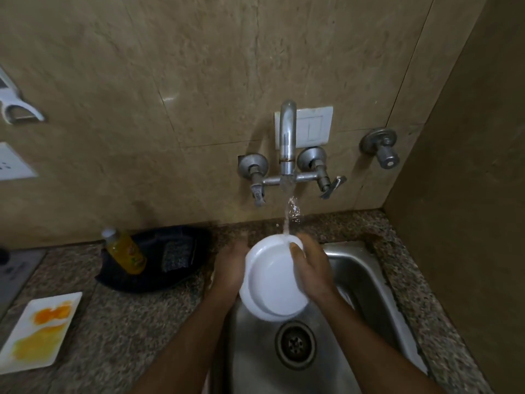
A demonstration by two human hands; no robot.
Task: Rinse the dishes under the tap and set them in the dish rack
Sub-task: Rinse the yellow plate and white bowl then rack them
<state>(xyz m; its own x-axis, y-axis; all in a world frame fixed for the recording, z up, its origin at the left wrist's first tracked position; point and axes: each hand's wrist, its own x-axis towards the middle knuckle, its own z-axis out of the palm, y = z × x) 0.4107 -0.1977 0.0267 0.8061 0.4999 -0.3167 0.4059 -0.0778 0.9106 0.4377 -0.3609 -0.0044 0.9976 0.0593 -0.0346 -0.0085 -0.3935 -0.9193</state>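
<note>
While tap (pixel 287 143) runs, both hands (pixel 311 270) grip white plate (pixel 271 282) over steel sink (pixel 366 282), speckled granite counter (pixel 119 336) (beige wall tiles).

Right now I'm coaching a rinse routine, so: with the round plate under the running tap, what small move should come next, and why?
Probably turn the white plate a little in the stream. The water from the tap strikes only its far rim, beside the right hand's thumb, while the near part sits outside the flow. Both hands, the left hand included, already hold its edges over the sink, so a small rotation looks easy.
</note>
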